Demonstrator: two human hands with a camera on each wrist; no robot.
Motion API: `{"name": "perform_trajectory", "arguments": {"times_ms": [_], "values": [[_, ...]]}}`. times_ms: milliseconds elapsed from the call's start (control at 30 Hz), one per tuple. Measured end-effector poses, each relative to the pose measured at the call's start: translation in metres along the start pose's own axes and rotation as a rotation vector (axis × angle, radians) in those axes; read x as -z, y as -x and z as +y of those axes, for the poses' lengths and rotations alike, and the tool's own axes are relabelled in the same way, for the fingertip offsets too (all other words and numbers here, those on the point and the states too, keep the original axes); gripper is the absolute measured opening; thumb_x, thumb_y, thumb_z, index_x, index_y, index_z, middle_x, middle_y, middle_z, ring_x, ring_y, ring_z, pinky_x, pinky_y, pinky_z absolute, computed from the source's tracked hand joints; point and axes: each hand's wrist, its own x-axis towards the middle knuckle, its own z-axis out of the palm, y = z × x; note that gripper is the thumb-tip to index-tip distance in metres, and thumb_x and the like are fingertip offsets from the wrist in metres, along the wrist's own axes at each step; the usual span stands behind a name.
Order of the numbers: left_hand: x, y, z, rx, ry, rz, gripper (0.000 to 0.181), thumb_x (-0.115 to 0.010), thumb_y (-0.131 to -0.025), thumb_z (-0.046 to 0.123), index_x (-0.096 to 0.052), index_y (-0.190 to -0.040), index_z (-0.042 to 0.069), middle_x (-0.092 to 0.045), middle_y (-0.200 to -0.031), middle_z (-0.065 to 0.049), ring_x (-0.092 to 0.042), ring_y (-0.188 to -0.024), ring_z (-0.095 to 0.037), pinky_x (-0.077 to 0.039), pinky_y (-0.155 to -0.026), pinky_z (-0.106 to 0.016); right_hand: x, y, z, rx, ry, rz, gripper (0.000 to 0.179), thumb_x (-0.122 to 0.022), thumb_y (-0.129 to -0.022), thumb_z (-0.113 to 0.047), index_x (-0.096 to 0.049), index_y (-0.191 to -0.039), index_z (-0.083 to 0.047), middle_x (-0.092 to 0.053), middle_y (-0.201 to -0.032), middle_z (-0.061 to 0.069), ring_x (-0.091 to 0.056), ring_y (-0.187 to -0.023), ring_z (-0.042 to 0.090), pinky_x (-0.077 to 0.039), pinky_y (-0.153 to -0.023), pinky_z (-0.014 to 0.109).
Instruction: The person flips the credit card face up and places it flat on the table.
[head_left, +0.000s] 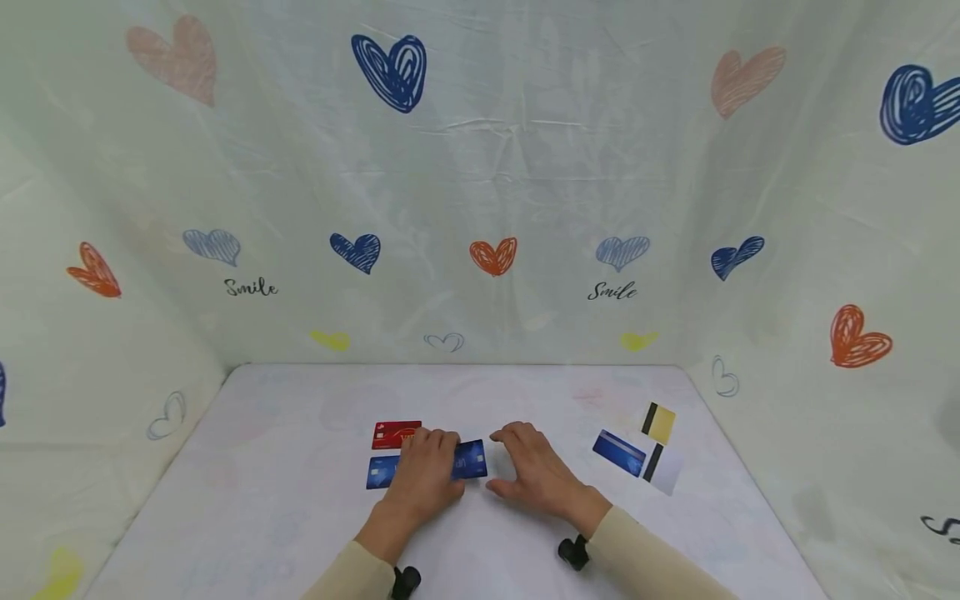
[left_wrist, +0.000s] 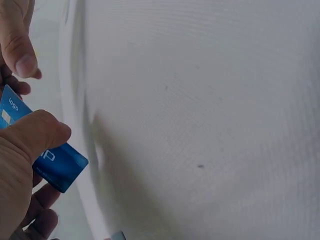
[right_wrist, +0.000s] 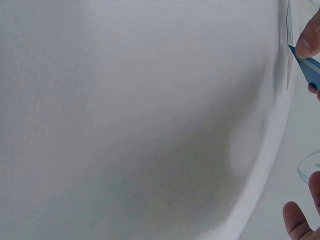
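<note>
My left hand (head_left: 426, 473) pinches a dark blue bank card (head_left: 471, 460) between thumb and fingers. In the left wrist view the thumb presses on the printed face of this card (left_wrist: 62, 167), which has a chip and "logo" lettering. Beside it, to the right, my right hand (head_left: 538, 475) holds nothing, its thumb and fingers parted and apart from the card. A red card (head_left: 392, 434) lies just beyond the left hand. Another blue card (head_left: 381, 472) lies left of the hand, partly covered by it.
On the white table (head_left: 247, 500), farther right, lie a blue card (head_left: 619, 453), a yellow card with a black stripe (head_left: 662, 425) and a pale card with a black stripe (head_left: 666, 473). A curtain (head_left: 525, 183) printed with hearts hangs behind and at both sides.
</note>
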Motion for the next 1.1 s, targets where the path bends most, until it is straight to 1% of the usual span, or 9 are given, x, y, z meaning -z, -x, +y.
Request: {"name": "perform_trajectory", "arguments": {"times_ms": [167,267,367,500,600,833,1000,1100], "values": [[-0.0024,0.001,-0.0025,-0.008,-0.03,0.003,0.073,-0.094,-0.077,0.038,-0.064,-0.137,0.009,-0.067,-0.131,-0.012,-0.054,-0.123,-0.033,-0.045,-0.111,-0.056,0.0024,-0.0016,-0.0019,0.031,0.075,0.003,0.066,-0.085,-0.088,-0.046,-0.057,-0.139,-0.015,-0.056,-0.134,0.001,-0.055,-0.122,0.018,-0.05,-0.108,0.042],[-0.0028,0.0015,-0.0023,-0.005,-0.036,-0.003,0.075,-0.095,-0.075,0.038,-0.064,-0.138,0.01,-0.067,-0.131,-0.012,-0.054,-0.124,-0.033,-0.045,-0.111,-0.057,0.0028,-0.0023,-0.0038,0.07,0.109,0.009,0.066,-0.085,-0.088,-0.046,-0.058,-0.139,-0.013,-0.056,-0.134,0.002,-0.054,-0.123,0.018,-0.05,-0.108,0.042],[-0.002,0.0023,-0.0016,0.0,-0.041,-0.013,0.076,-0.095,-0.075,0.038,-0.064,-0.138,0.011,-0.066,-0.131,-0.012,-0.053,-0.125,-0.034,-0.045,-0.11,-0.057,0.0021,-0.0033,-0.0054,0.118,0.15,0.031,0.066,-0.085,-0.088,-0.045,-0.058,-0.138,-0.012,-0.056,-0.132,0.002,-0.054,-0.121,0.018,-0.051,-0.104,0.041],[-0.001,0.0037,-0.0014,-0.012,-0.043,-0.009,0.075,-0.096,-0.075,0.038,-0.064,-0.137,0.011,-0.066,-0.13,-0.012,-0.053,-0.123,-0.034,-0.046,-0.108,-0.055,-0.0005,-0.0044,-0.0058,0.153,0.206,0.063,0.065,-0.086,-0.087,-0.045,-0.06,-0.135,-0.011,-0.058,-0.128,0.001,-0.055,-0.116,0.017,-0.052,-0.098,0.038],[-0.0012,0.0045,-0.002,-0.024,-0.046,-0.001,0.073,-0.095,-0.075,0.038,-0.065,-0.136,0.011,-0.067,-0.128,-0.012,-0.053,-0.122,-0.033,-0.047,-0.106,-0.054,-0.0019,-0.0046,-0.0057,0.154,0.227,0.07,0.064,-0.086,-0.087,-0.045,-0.061,-0.134,-0.011,-0.058,-0.126,0.001,-0.055,-0.114,0.017,-0.052,-0.096,0.037],[-0.0026,0.0045,-0.002,-0.042,-0.056,0.018,0.071,-0.095,-0.075,0.038,-0.066,-0.134,0.011,-0.068,-0.126,-0.012,-0.054,-0.119,-0.032,-0.047,-0.101,-0.052,-0.002,-0.0036,-0.0046,0.138,0.212,0.058,0.062,-0.086,-0.087,-0.045,-0.062,-0.132,-0.011,-0.059,-0.125,0.001,-0.056,-0.112,0.017,-0.051,-0.095,0.038],[-0.0028,0.0042,-0.0005,-0.047,-0.054,0.004,0.07,-0.094,-0.076,0.038,-0.067,-0.134,0.011,-0.068,-0.126,-0.011,-0.054,-0.119,-0.032,-0.047,-0.101,-0.053,-0.0046,-0.002,-0.0009,0.121,0.224,0.049,0.058,-0.086,-0.087,-0.045,-0.064,-0.13,-0.011,-0.06,-0.124,0.0,-0.056,-0.11,0.017,-0.051,-0.092,0.037],[-0.0039,0.0044,0.0004,-0.046,-0.059,-0.007,0.071,-0.094,-0.076,0.04,-0.067,-0.134,0.011,-0.068,-0.126,-0.011,-0.054,-0.119,-0.032,-0.047,-0.102,-0.054,-0.0056,-0.0008,0.0015,0.109,0.232,0.031,0.058,-0.085,-0.088,-0.045,-0.064,-0.13,-0.011,-0.06,-0.124,0.0,-0.056,-0.111,0.017,-0.05,-0.092,0.037]]}}
